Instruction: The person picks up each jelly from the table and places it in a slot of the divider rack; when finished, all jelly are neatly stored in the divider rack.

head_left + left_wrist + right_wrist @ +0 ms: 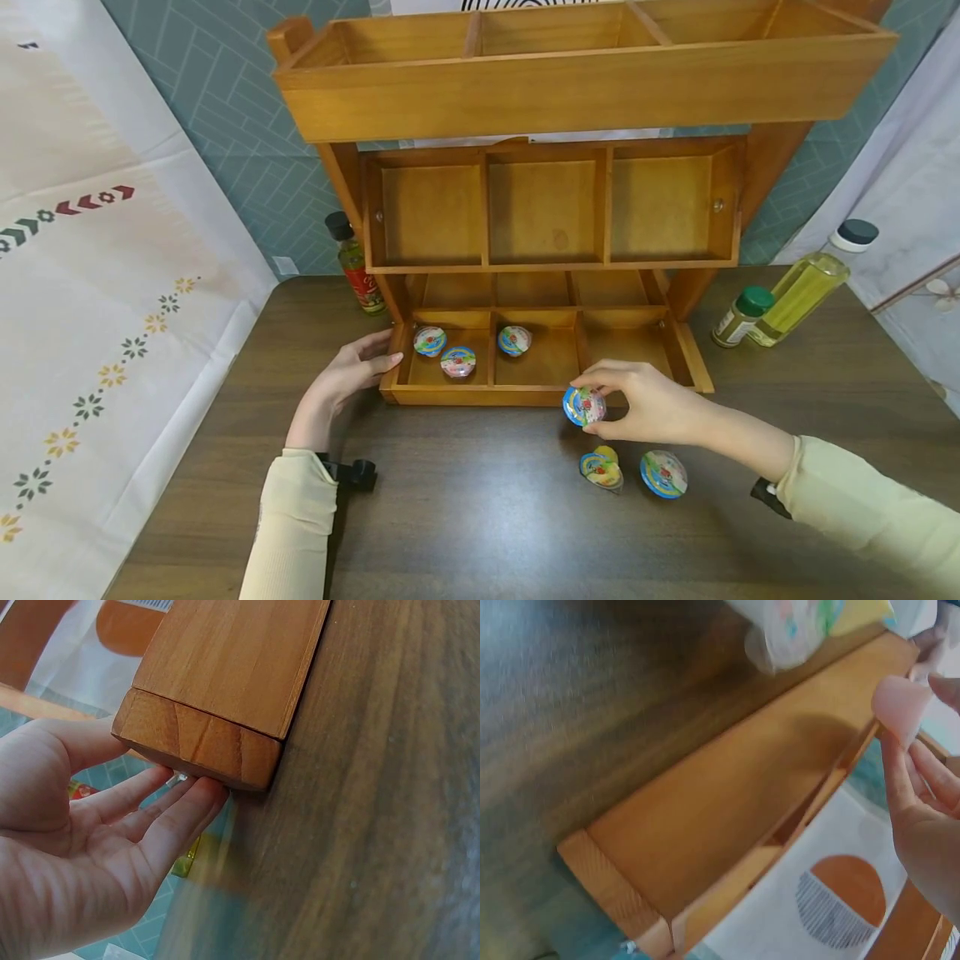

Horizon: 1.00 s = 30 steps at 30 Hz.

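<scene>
My right hand (648, 404) pinches a small jelly cup (583, 406) with a printed lid between thumb and fingers, just in front of the lowest tray of a wooden rack (480, 398). In the right wrist view the held cup's side looks pale pink. At the tray's left end, my left hand (347, 375) grips the side wall, thumb at the rim and fingers against the outer face. Two jelly cups (458, 362) sit in the tray's left compartment, and another cup (514, 341) in the middle one. On the table lie a yellow jelly cup (602, 468) and a blue-rimmed one (663, 475).
The rack has two more three-part trays above, the middle tray (547, 212) and the top tray (585, 92). A red-labelled bottle (358, 267) stands left of it. To its right are a green-capped jar (741, 317) and an oil bottle (810, 287).
</scene>
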### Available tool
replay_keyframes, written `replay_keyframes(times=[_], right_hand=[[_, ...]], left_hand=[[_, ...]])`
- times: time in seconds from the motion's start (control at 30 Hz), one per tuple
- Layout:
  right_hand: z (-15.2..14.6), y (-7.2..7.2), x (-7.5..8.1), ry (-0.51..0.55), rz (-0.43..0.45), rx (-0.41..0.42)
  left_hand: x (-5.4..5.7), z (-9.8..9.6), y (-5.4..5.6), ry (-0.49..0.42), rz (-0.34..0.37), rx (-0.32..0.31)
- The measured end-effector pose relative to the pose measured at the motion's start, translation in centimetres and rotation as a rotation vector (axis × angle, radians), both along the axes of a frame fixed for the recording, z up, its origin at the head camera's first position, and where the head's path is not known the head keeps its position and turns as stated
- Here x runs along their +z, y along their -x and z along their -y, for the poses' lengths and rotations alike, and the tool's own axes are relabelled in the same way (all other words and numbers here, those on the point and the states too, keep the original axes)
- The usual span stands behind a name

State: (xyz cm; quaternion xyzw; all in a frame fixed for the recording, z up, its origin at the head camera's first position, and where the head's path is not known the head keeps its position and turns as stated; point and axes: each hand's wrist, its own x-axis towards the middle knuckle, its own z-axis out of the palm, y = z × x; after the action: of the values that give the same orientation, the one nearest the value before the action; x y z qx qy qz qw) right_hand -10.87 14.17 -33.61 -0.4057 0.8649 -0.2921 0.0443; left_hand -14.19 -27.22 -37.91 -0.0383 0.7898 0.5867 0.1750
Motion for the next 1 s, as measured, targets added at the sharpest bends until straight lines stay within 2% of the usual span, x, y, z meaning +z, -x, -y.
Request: replay_keyframes(times=[0.17,0.37,0.5,0.7,1.0], right_hand=[[-0.3,0.8,0.6,0.01,-0.012,0.006],[0.1,2.1,0.9,0.035,-0.024,-0.044],[0.7,3.4,0.7,0.029,-0.039,-0.073],[1.6,5.1,0.2,0.014,0.004,-0.093],[2.9,6.5,-0.8,-0.045,0.04,-0.095]], left_hand=[[0.0,0.1,0.0,-0.005,0.002,0.005],[0.0,0.1,-0.1,0.0,0.001,0.007],[0.0,0.0,0.0,-0.001,0.002,0.011],[-0.1,-0.1,0.2,-0.001,0.004,-0.004],[0.0,0.1,0.1,0.011,0.006,-0.012]])
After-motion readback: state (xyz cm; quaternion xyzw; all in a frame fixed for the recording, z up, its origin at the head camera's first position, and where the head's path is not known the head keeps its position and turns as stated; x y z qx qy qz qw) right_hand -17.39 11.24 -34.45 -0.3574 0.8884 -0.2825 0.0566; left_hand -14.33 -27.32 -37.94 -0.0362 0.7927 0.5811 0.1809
